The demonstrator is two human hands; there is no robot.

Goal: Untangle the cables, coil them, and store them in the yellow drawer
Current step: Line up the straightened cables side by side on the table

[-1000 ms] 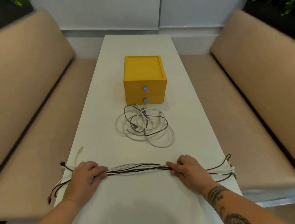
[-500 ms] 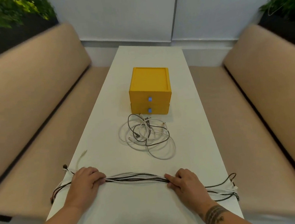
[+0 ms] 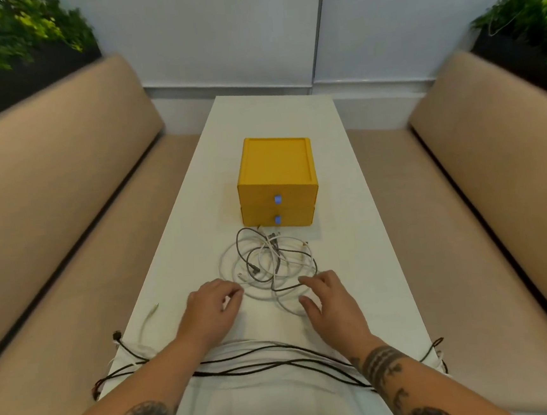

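On the table (image 3: 274, 114), yellow drawers (image 3: 259, 198) closed, left hand (image 3: 209, 307), right hand (image 3: 332, 304), grip spread, by tangled cables (image 3: 270, 248)

A tangled pile of white and black cables (image 3: 267, 267) is laid just in front of the closed yellow drawer box (image 3: 276, 180). More long cables (image 3: 262, 360) are stretched out flat nearer.
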